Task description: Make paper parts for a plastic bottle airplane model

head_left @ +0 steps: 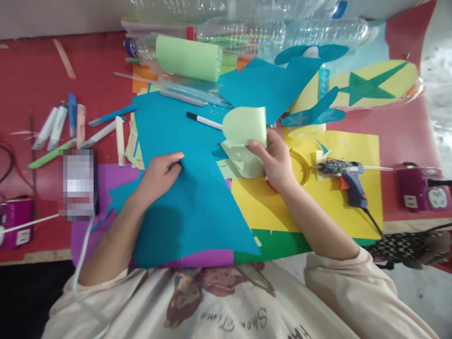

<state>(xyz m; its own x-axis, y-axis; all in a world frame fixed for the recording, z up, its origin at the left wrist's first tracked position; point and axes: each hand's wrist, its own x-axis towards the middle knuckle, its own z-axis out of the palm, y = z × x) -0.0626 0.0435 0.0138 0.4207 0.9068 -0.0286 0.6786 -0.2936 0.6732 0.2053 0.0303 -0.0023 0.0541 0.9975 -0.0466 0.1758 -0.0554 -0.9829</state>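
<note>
My right hand pinches a light green paper cutout with a rounded end, thumb on top. Below it another pale green paper piece with a curved edge hangs or lies against the sheets; whether it is also held I cannot tell. My left hand rests on a large blue paper sheet, its fingers curled together with nothing visible in them. A black-capped white marker lies on the blue sheet, between the hands. Just beyond my right wrist, a roll of tape sits on yellow paper.
A glue gun lies on the right, its cord running off the front edge. Plastic bottles line the back, one wrapped in green paper. Winged paper-and-bottle shapes stand at right. Markers and a phone lie left.
</note>
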